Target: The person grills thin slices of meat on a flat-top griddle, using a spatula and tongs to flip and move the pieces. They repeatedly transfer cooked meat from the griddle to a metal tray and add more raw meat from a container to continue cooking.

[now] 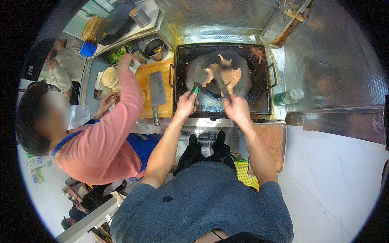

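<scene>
My left hand (186, 105) is closed around the black-and-green handle (196, 88) of a tool over the near left part of a black flat griddle (256, 97). The working end of that tool is hard to make out. In my right hand (238, 110) is the dark handle (223, 87) of another tool, which reaches toward the griddle's middle. Its far end is blurred, so its kind cannot be told. Several pale-brown pieces of meat (236, 76) lie around that end on the greyish centre of the griddle. Reddish scraps (256, 53) sit in the far right corner.
Left of the griddle, a cleaver (157, 88) lies on a wooden cutting board (141, 71). A co-worker's pink sleeve (130, 88) reaches past round flatbreads (110, 77) toward leafy greens (117, 57). A green bottle (284, 97) stands right; a tray of reddish-brown food (269, 138) is below my right forearm.
</scene>
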Motion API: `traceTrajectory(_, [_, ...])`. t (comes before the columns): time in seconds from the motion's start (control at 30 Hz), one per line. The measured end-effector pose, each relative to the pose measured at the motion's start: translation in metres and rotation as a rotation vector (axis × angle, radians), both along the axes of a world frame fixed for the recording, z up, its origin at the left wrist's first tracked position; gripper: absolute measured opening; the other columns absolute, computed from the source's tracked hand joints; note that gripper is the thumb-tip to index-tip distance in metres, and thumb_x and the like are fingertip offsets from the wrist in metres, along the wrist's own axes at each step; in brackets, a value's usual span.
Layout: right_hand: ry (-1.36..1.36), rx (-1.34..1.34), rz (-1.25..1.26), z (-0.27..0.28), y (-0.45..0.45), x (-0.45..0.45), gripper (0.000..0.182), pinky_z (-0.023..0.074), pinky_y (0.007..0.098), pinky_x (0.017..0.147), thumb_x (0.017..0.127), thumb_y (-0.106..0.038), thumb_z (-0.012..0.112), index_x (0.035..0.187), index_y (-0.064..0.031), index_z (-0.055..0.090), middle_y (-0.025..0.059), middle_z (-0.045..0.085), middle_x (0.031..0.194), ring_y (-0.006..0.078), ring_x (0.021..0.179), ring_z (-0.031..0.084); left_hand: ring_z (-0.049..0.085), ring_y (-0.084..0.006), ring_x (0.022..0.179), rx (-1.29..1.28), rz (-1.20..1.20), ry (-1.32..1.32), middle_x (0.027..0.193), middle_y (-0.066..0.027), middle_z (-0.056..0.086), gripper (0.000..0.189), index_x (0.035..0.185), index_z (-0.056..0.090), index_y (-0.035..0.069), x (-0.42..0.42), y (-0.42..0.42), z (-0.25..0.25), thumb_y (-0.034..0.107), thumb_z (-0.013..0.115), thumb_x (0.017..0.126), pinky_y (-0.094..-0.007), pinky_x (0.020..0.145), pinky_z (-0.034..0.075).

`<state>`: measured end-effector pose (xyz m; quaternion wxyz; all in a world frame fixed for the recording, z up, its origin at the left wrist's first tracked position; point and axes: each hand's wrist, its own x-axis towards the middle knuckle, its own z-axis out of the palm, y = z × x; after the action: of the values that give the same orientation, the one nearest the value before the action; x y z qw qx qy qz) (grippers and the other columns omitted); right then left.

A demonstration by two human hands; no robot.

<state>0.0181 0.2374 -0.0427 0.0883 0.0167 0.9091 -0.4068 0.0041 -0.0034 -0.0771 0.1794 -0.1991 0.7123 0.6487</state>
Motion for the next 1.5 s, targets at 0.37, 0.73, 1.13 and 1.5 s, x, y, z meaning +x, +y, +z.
traceTrajectory(0.37, [0.061, 0.318, 0.086, -0.056, 0.007, -0.012, 0.034, 0.057, 0.0516, 0.071, 0.087, -0.031, 0.066, 0.087, 0.0018, 0.071, 0.0261, 0.071, 0.082, 0.0442, 0.076, 0.07, 0.051, -0.0097, 0.051, -0.123, -0.051, 0.033, 0.072, -0.0025, 0.06, 0.034, 0.123, 0.057, 0.0, -0.013, -0.011, 0.004, 0.028, 0.054, 0.103, -0.0269, 0.045, 0.04])
traceTrajectory(0.73, [-0.065, 0.1, -0.082, -0.039, 0.043, -0.078, 0.035, 0.0549, 0.051, 0.08, 0.087, -0.029, 0.063, 0.096, 0.0043, 0.072, 0.0295, 0.07, 0.088, 0.0442, 0.087, 0.07, 0.047, -0.0085, 0.048, 0.043, -0.031, -0.044, 0.074, -0.003, 0.06, 0.027, 0.112, 0.059, 0.002, -0.002, -0.009, 0.001, 0.028, 0.053, 0.104, -0.0254, 0.039, 0.032])
traceTrajectory(1.13, [-0.17, 0.242, 0.103, -0.035, 0.016, 0.011, 0.035, 0.0539, 0.0532, 0.081, 0.085, -0.033, 0.065, 0.092, 0.0015, 0.071, 0.0302, 0.069, 0.087, 0.0464, 0.088, 0.068, 0.053, -0.0114, 0.052, -0.099, -0.031, 0.152, 0.073, -0.0042, 0.063, 0.04, 0.131, 0.058, -0.001, -0.04, -0.032, -0.037, 0.028, 0.055, 0.102, -0.0284, 0.049, 0.044])
traceTrajectory(1.5, [-0.194, 0.255, -0.042, -0.073, 0.031, -0.102, 0.036, 0.0551, 0.0497, 0.083, 0.085, -0.029, 0.064, 0.094, 0.0046, 0.073, 0.0304, 0.071, 0.096, 0.044, 0.093, 0.07, 0.068, -0.0225, 0.071, -0.388, -0.158, 0.232, 0.077, -0.0131, 0.07, 0.04, 0.124, 0.062, -0.003, -0.068, -0.003, -0.024, 0.027, 0.057, 0.099, -0.0373, 0.071, 0.054])
